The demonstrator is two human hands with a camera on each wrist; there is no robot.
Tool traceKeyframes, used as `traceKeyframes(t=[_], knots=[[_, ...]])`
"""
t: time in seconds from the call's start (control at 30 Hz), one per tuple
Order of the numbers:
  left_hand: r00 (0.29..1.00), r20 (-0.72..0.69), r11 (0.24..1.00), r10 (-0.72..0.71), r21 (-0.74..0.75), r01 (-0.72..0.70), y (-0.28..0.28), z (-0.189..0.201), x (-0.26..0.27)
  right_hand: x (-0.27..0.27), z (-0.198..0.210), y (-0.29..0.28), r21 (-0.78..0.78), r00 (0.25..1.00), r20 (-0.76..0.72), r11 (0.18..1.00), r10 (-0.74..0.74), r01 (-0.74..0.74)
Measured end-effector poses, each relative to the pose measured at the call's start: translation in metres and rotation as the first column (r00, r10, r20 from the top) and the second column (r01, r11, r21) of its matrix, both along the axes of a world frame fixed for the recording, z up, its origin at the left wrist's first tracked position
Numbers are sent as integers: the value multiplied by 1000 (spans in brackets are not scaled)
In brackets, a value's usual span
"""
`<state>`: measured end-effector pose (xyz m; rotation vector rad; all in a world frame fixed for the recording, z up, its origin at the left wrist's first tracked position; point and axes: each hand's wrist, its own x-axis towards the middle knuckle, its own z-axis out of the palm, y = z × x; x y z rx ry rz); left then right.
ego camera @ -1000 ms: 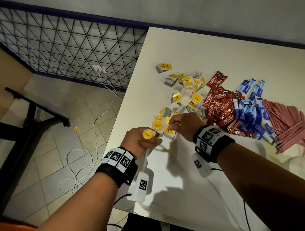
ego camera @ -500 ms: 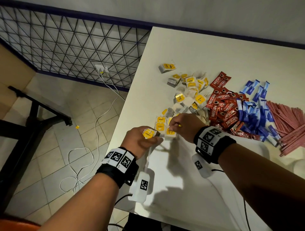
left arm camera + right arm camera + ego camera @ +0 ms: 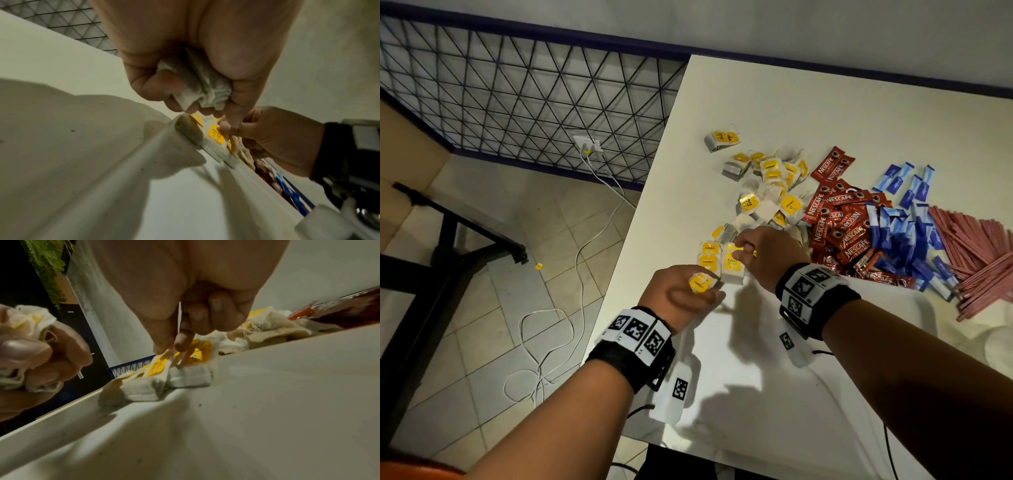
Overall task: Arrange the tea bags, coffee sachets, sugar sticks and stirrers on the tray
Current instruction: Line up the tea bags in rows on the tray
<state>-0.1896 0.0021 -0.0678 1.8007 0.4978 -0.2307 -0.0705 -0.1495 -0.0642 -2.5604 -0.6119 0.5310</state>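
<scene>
The counter [image 3: 774, 102] is plain off-white. On it, the tea bags [image 3: 767, 192] are white gauze with yellow tags printed in dark letters. To their right the coffee sachets [image 3: 839, 219] are red with white lettering, the sugar sticks [image 3: 907, 233] blue fading to pale blue and white, and at the far right the stirrers [image 3: 976, 246] are pinkish red. Both wrist bands [image 3: 637, 339] are black with white panels carrying black square-code patterns. Left of the counter, a dark metal grille [image 3: 517, 102] forms a triangle lattice over beige floor tiles [image 3: 493, 325], where a white cable [image 3: 558, 329] lies.
</scene>
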Motion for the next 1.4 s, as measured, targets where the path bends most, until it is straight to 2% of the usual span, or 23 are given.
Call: traceKeyframes(t=[0.03,0.07,0.1,0.17,0.23,0.3,0.43,0.63,0.7,0.73,0.77,0.8,0.83,0.87,0.97,1.07,1.13,1.3,1.4], knots=[[998,18,997,-56,48,55,-2,0,2,-1,0,-5,-2,1000,15,1000,-19,19],[988,5,974,-153,167,150,-4,3,4,-3,0,-11,-3,999,44,1000,-31,31],[966,-38,917,-256,306,255,-6,5,7,-5,0,-18,-6,997,73,1000,-30,30],[909,-126,735,-398,548,398,-14,10,17,-11,0,-30,-35,996,94,999,6,-2],[868,-172,611,-466,647,456,-22,11,26,-15,-2,-34,-58,997,65,998,35,-31],[837,-208,539,-505,682,495,-28,7,31,-16,-3,-35,-87,998,38,995,59,-56],[850,-236,531,-471,694,487,-27,-3,36,-14,-5,-35,-169,995,-13,980,101,-101],[854,-239,602,-463,622,501,-20,-15,36,-15,-6,-36,-223,992,-12,967,127,-126],[903,-132,716,-409,567,407,-20,-8,32,-16,-2,-36,-168,995,-1,981,102,-101],[955,-26,848,-294,453,274,-22,-3,30,-16,2,-36,-99,997,25,992,75,-73],[992,61,967,-108,239,90,-25,3,27,-17,8,-35,-6,997,58,999,40,-40],[996,59,997,69,-34,-67,-29,8,25,-18,15,-33,91,996,91,996,5,-13],[983,-21,948,181,-263,-180,-32,15,24,-19,24,-30,170,993,115,986,-13,-6],[971,-111,881,214,-408,-241,-33,15,24,-20,32,-26,220,992,128,975,-6,-23],[933,-309,669,185,-655,-350,-32,21,30,-26,47,-17,284,985,134,948,109,-144],[926,-343,506,156,-777,-373,-34,32,34,-30,45,-13,267,962,185,932,199,-244],[939,-316,486,133,-805,-340,-37,39,33,-29,44,-14,210,968,142,950,205,-232],[947,-289,668,138,-679,-304,-41,32,36,-29,38,-20,224,974,148,954,170,-200],[940,-301,709,159,-628,-321,-44,28,36,-31,34,-22,243,972,161,947,173,-209]])
